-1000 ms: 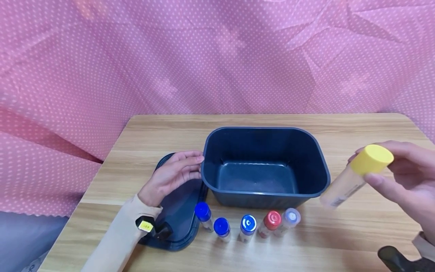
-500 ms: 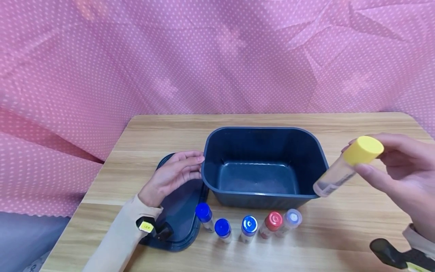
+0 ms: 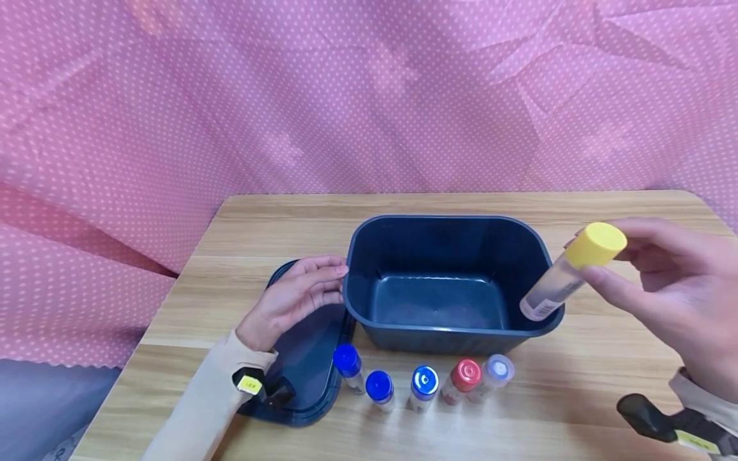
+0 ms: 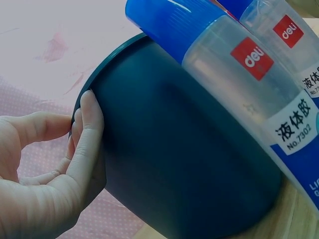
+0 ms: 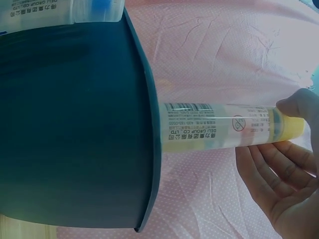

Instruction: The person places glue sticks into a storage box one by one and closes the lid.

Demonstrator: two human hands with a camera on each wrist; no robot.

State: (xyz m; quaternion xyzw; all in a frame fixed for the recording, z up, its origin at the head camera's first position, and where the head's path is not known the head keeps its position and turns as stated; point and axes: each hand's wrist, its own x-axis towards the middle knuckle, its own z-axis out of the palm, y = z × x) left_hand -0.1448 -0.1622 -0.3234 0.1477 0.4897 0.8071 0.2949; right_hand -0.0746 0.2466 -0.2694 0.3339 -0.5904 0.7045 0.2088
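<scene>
My right hand [image 3: 669, 288] pinches a clear liquid glue bottle [image 5: 209, 127] by its yellow cap [image 3: 596, 244], thumb on one side and fingers on the other. The bottle tilts, its base just inside the right rim of a dark blue plastic box [image 3: 426, 330]. In the right wrist view the box wall hides that lower end. At the box's left side, my left hand [image 3: 300, 291] touches the rim and outer wall with extended fingers. Its fingertips [image 4: 89, 102] lie against the wall in the left wrist view.
Several glue bottles stand before the box: blue-capped bottles [image 3: 348, 360], a red-capped bottle [image 3: 466, 376] and a pale-capped bottle [image 3: 498, 371]. The dark box lid [image 3: 308, 368] lies under my left forearm. A pink dotted cloth [image 3: 369, 96] hangs behind the wooden table [image 3: 605, 358].
My right hand has carried the yellow-capped glue bottle leftward, from beside the box to over its right rim with the base inside. The left hand has stayed at the box's left side.
</scene>
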